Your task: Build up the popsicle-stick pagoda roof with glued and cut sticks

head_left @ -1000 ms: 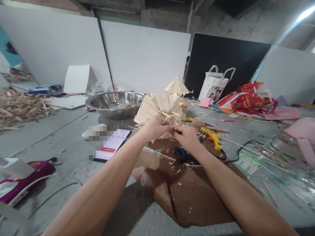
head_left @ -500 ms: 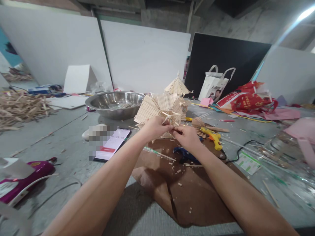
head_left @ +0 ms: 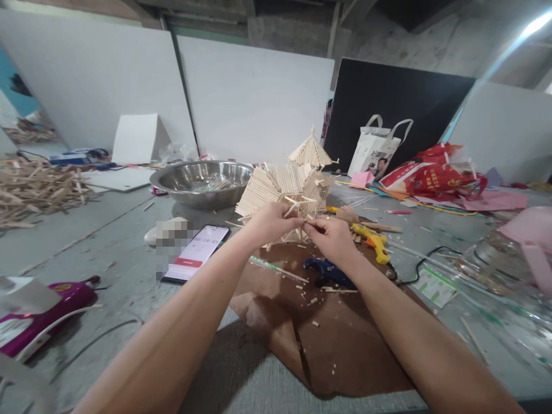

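Note:
A model built of thin wooden sticks (head_left: 263, 192), with slatted sloping panels, stands on the table before me. My left hand (head_left: 272, 224) is closed at its near side, fingers on a small stick frame (head_left: 297, 204). Close by, almost touching the left fingertips, my right hand (head_left: 331, 236) pinches at the same spot; whatever lies between its fingers is too small to make out. A blue glue gun (head_left: 325, 271) lies below the right hand on brown paper (head_left: 345, 345). To its right is a yellow glue gun (head_left: 374, 241).
A stick-built pointed roof (head_left: 311, 150) rises behind the model. Left of it are a steel bowl (head_left: 172, 183), a phone (head_left: 200, 253) and a stick pile (head_left: 38, 192). At the right lie a red bag (head_left: 435, 175) and a clear plastic container (head_left: 487, 259). Stick scraps dot the brown paper.
Both hands stay at the near side of the model. My right hand has shifted very slightly, its fingers still pinched beside the left fingertips.

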`<state>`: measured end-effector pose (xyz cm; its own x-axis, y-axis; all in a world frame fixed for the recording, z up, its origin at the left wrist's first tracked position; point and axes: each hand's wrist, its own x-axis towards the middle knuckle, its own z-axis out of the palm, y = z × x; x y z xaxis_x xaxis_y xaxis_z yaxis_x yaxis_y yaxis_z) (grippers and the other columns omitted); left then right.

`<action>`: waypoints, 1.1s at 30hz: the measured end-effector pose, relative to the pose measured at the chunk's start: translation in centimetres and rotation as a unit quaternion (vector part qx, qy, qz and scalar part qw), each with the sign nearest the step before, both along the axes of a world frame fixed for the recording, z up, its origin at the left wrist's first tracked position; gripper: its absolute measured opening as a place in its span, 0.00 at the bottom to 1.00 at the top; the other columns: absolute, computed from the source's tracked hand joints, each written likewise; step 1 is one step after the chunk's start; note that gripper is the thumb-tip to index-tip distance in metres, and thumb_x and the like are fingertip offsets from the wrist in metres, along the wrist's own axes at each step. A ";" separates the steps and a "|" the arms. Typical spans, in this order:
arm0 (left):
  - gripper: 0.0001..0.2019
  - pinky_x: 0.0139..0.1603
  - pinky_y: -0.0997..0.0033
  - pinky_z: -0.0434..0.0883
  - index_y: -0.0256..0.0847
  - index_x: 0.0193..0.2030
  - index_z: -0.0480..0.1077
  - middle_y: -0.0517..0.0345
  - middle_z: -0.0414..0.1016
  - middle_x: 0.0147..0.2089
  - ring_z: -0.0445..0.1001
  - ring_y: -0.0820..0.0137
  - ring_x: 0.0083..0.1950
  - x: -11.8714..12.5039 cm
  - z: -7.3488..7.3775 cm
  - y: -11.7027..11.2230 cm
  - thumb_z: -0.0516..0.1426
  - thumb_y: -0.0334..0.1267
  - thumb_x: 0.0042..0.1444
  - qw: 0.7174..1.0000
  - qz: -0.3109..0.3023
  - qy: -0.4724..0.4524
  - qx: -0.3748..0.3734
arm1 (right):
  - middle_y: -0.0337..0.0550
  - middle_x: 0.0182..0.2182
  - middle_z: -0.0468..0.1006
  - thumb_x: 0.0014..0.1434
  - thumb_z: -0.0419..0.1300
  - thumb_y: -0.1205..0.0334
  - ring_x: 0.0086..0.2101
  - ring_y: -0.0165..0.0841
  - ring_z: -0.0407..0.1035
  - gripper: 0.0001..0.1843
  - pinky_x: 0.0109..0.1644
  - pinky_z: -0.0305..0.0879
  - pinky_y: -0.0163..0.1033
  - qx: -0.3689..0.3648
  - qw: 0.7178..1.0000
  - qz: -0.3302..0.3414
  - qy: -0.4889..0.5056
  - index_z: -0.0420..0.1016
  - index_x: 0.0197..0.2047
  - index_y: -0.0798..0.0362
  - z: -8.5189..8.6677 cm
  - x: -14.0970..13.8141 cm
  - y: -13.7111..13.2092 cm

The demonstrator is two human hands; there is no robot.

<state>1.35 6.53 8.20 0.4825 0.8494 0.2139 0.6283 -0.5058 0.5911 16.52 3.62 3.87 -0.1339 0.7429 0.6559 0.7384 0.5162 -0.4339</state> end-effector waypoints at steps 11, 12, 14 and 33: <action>0.15 0.26 0.74 0.57 0.38 0.31 0.71 0.59 0.67 0.24 0.61 0.75 0.25 -1.1 1.6 -1.0 0.51 0.47 0.45 0.997 0.038 -0.067 0.006 | 0.40 0.25 0.71 0.52 0.50 0.58 0.22 0.26 0.62 0.13 0.28 0.59 0.32 0.036 0.985 -0.038 0.162 0.71 0.33 0.57 0.2 2.0 0.7; 0.15 0.27 0.74 0.57 0.38 0.31 0.71 0.59 0.68 0.24 0.61 0.74 0.26 -1.1 1.7 -1.1 0.51 0.47 0.45 0.997 0.043 -0.070 0.006 | 0.41 0.27 0.71 0.52 0.49 0.59 0.24 0.27 0.63 0.14 0.28 0.60 0.33 0.036 0.983 -0.040 0.173 0.71 0.35 0.57 -0.1 2.2 1.0; 0.15 0.27 0.73 0.58 0.38 0.30 0.71 0.58 0.69 0.25 0.62 0.74 0.26 -1.2 1.8 -1.1 0.52 0.47 0.44 0.994 0.062 -0.083 0.014 | 0.43 0.33 0.71 0.52 0.48 0.61 0.27 0.28 0.64 0.14 0.31 0.61 0.34 0.038 0.982 -0.041 0.183 0.70 0.38 0.56 -0.7 2.6 1.8; 0.12 0.23 0.77 0.63 0.39 0.34 0.63 0.59 0.64 0.33 0.64 0.76 0.28 -3.2 -5.7 -2.6 0.54 0.42 0.42 0.805 0.261 -0.530 -0.052 | 0.48 0.40 0.71 0.45 0.48 0.75 0.38 0.32 0.65 0.23 0.44 0.60 0.38 -0.057 0.994 -0.089 0.027 0.65 0.46 0.58 -2.2 2.9 5.6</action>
